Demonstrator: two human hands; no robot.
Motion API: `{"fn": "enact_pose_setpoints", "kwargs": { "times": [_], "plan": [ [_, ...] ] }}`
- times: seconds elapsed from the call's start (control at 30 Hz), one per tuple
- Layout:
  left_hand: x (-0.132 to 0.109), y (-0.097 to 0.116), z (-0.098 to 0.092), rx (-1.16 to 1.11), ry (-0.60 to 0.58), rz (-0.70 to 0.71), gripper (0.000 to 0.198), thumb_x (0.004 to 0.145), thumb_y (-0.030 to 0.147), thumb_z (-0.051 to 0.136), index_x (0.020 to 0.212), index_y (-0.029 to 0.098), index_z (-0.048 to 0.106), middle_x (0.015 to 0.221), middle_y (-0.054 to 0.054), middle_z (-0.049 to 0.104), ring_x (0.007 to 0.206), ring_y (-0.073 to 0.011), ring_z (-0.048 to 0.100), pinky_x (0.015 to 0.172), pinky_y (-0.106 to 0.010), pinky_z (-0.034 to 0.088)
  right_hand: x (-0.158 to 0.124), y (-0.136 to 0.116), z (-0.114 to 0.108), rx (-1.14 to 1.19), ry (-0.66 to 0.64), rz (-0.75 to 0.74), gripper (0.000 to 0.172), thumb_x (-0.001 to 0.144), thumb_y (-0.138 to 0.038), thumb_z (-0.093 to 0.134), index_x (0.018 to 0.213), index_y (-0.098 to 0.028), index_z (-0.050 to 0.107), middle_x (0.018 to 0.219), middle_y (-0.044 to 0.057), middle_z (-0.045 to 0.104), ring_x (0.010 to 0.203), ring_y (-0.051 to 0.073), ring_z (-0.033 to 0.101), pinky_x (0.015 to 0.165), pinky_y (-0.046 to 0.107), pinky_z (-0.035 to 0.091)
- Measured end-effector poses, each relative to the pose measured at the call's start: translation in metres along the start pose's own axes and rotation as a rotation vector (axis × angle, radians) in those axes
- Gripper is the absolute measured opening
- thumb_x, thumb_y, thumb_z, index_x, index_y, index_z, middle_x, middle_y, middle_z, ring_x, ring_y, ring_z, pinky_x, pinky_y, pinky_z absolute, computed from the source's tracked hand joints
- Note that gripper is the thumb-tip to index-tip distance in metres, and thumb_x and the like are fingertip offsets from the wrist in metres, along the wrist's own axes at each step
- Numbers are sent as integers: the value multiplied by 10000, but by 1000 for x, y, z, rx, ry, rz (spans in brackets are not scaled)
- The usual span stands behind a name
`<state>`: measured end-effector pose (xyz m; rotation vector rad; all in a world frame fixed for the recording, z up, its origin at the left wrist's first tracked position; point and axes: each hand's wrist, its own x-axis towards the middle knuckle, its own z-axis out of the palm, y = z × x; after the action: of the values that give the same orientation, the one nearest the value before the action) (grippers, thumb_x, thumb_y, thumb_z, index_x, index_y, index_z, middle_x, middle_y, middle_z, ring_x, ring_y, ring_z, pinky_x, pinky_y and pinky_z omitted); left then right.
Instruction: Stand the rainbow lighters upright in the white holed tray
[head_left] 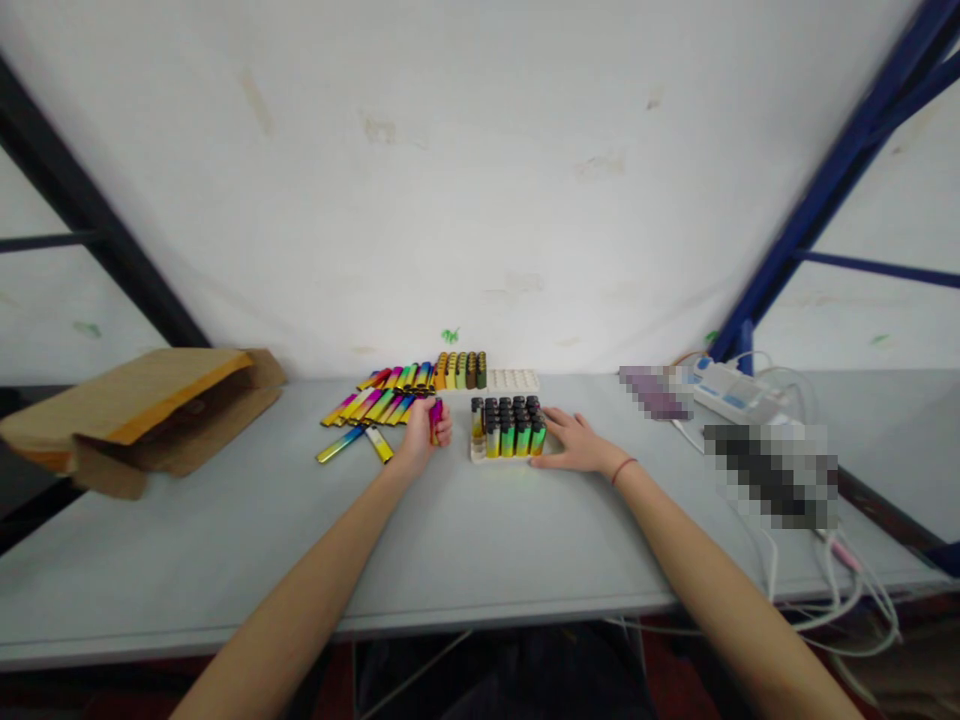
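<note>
Fingers of my left hand [423, 438] are wrapped around an upright shiny purple lighter sleeve [436, 420], just left of the white tray. In the white tray [517, 459] stand rows of lighters [512, 428] with black tops and green-yellow bodies; its left column looks mostly bare, with a single lighter at the back. My right hand [576, 442] lies against the tray's right side, fingers spread and holding nothing. Beyond my left hand is a loose pile of rainbow metallic lighter sleeves [371, 403], with a couple lying separately nearer me.
Behind, a second tray holds upright yellow-to-dark pieces [460, 370], beside a white tray with holes [513, 380]. An open cardboard box [165, 410] lies at left. To the right are a power strip [739, 392], cables [832, 600] and blurred-out items. A wall closes off the back.
</note>
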<state>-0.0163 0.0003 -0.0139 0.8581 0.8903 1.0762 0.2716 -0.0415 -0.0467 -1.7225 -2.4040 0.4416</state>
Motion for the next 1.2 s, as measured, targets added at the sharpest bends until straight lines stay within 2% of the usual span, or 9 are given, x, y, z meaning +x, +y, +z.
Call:
{"fn": "enact_pose_setpoints", "kwargs": {
  "times": [0.27,0.37,0.5,0.67,0.83,1.0,1.07,1.2],
  "plan": [
    [-4,-6,6,-10,140,19,282,853,361,355,604,230,367,435,84,245,328,-78,192,347,-193,184,0,1,1,3,11,-12,983,801,-803,598,1576,-232,401,1671,190,266,1534,398,237,1204,691,133],
    [-6,-10,7,-27,215,63,310,868,369,352,594,225,365,430,83,239,332,-70,183,352,-181,162,0,2,1,2,9,-14,978,801,-794,606,1566,-214,419,1664,199,280,1533,400,242,1206,687,135],
    [-7,-10,7,-54,269,161,387,885,469,397,591,219,385,436,84,246,346,-63,198,367,-174,164,0,3,1,1,-1,-16,998,806,-796,595,1574,-187,402,1663,215,272,1536,398,235,1210,679,130],
    [-8,-9,7,-66,264,178,436,881,538,409,584,219,396,433,85,238,349,-63,182,370,-180,143,-1,4,1,1,3,-8,994,802,-804,588,1576,-210,401,1668,195,273,1539,397,227,1215,674,123],
    [-10,-11,10,-64,255,126,365,887,423,376,585,219,383,431,80,240,346,-67,179,371,-187,139,-1,4,1,-8,-6,1,998,805,-810,576,1577,-204,399,1674,192,260,1544,390,215,1220,661,135],
    [-9,-13,8,-10,299,154,328,889,378,364,603,217,379,434,78,251,354,-68,204,379,-183,162,0,5,3,-2,-2,11,1007,796,-817,582,1582,-217,392,1672,184,270,1540,394,226,1223,661,134],
    [-6,-14,6,47,270,147,322,877,410,411,618,219,392,433,78,272,358,-71,221,379,-188,170,0,5,3,0,2,5,1007,797,-819,577,1583,-217,391,1671,187,269,1538,399,231,1219,667,134],
    [-2,-18,4,150,121,132,321,872,485,444,689,221,441,443,84,309,360,-81,232,380,-203,172,0,5,3,4,12,-10,974,799,-812,580,1573,-247,408,1673,174,273,1533,412,236,1210,681,142]
  ]
}}
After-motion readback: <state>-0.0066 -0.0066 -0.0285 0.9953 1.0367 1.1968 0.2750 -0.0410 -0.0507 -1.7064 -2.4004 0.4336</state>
